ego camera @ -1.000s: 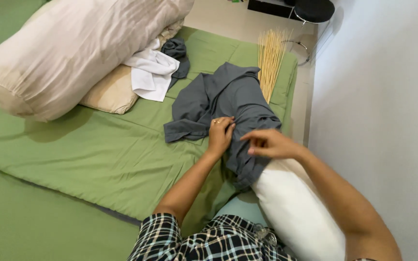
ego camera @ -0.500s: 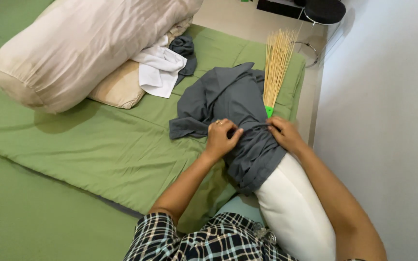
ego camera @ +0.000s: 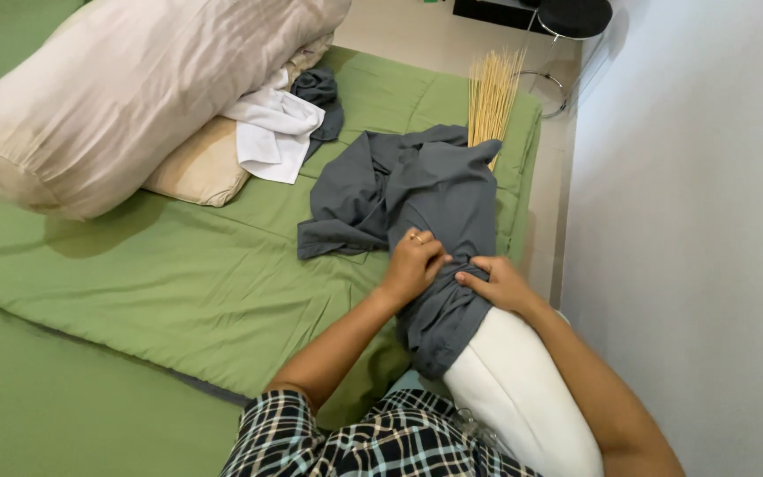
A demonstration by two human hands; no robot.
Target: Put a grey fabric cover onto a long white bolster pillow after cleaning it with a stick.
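Surface: a green mattress (ego camera: 134,291) laid low on the floor, wrinkled, with a second green pad running below its near edge.
Room: a plain white wall (ego camera: 699,238) rises just right of the mattress; pale floor shows beyond its far end.
Work in hand: a white bolster (ego camera: 523,397) lies at the mattress's right edge, its far end inside a grey cover (ego camera: 439,203) whose loose length is spread over the mattress.
Left hand (ego camera: 414,263): closed, fingers bunched on the cover's gathered cloth, a ring showing.
Right hand (ego camera: 498,283): curled shut on the same gathered cloth, just beside the left.
Elsewhere on the mattress: a large cream bolster (ego camera: 134,88) across the far left corner, a cream pillow (ego camera: 200,168) under it, a white cloth (ego camera: 275,132) and a dark cloth (ego camera: 320,93) beside these.
Far right corner: a straw broom (ego camera: 490,93) lying on the mattress.
Hard to make out: the broom's handle is hidden under the cover; a dark object (ego camera: 567,16) past the mattress's far end is cut off by the frame; the bolster's near end runs out of view.
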